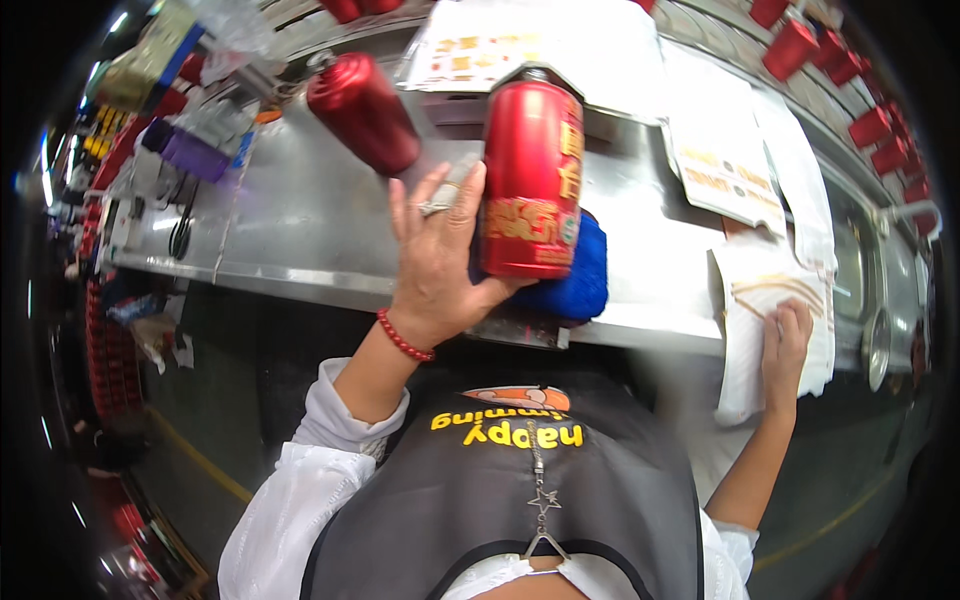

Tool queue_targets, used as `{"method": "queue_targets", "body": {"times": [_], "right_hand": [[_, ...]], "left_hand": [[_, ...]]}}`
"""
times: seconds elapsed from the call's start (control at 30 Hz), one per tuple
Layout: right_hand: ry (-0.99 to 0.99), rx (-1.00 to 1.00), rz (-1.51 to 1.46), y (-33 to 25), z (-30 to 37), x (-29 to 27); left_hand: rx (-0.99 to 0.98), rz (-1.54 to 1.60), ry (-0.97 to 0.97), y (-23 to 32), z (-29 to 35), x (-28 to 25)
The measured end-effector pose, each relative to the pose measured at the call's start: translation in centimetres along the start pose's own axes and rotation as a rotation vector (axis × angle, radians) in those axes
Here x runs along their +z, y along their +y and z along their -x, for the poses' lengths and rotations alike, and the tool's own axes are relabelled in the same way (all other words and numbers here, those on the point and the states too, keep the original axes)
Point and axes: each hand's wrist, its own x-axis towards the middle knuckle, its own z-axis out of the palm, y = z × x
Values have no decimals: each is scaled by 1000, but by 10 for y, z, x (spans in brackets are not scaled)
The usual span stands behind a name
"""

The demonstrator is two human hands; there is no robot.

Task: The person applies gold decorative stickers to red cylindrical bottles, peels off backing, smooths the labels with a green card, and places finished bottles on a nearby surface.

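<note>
A shiny red metal bottle [530,180] with gold print leans over a blue cloth pad [587,262] at the bench's front edge. My left hand [437,245] lies against the bottle's left side, fingers stretched and spread, thumb near its base. White tape wraps one finger. Another plain red bottle [365,113] with a metal neck is just beyond that hand. On the right, my right hand [787,345] has its fingers drawn together on a white sheet [742,345] with curved gold-brown strips. Its exact pinch is hard to make out.
White printed sheets [725,170] lie along the right and back of the steel bench [300,200]. At the left are a purple bottle [190,150] and dark scissors [181,232]. More red bottles [790,48] line the far right. A round metal dish [877,350] sits near the right edge.
</note>
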Motion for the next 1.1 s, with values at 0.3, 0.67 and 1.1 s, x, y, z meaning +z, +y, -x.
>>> {"method": "queue_targets", "body": {"times": [0.3, 0.67, 1.1], "right_hand": [[-74, -85, -291, -76, -28, -21], [-70, -410, -562, -225, -69, -11], [-150, -386, -565, -247, -77, 29]], "left_hand": [[-21, -6, -36, -5, 9, 0], [129, 416, -83, 30, -15, -26], [-184, 546, -32, 18, 9, -33]]}}
